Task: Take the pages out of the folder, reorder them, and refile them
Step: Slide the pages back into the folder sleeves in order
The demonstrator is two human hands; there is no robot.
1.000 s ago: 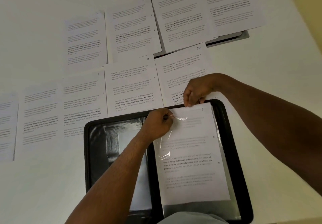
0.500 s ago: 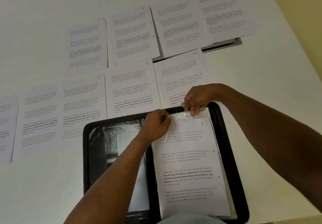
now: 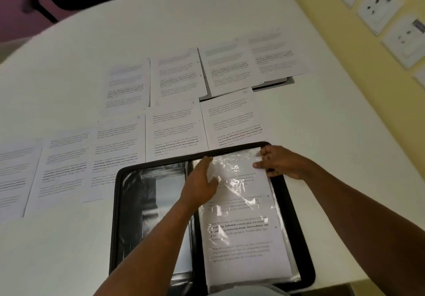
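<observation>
Both hands are seen at the top of the folder's right half. With straight fingers, the left hand (image 3: 202,184) is laid flat on the clear plastic sleeve (image 3: 232,180), pressing it near its upper left edge. The sleeve's top right corner is pinched by the right hand (image 3: 279,163), fingers curled around the edge.

An open black folder (image 3: 305,270) is lying at the near edge of the desk (image 3: 69,249), just right of centre. A printed page (image 3: 243,245) is held inside the sleeve on the right half, its text showing through the crinkled, glaring plastic. On the left half, only shiny sleeve material (image 3: 161,194) is shown.

Loose pages are spread across the desk in 2 rows beyond the folder. In the nearer row, the page marked 9 (image 3: 176,130) and the page marked 10 (image 3: 232,118) are tucked just past the folder's far edge, with more sheets (image 3: 66,164) running toward the left edge. In the farther row (image 3: 207,72), 4 sheets are lined up side by side. Wall sockets (image 3: 379,3) are seen past the desk's right edge.
</observation>
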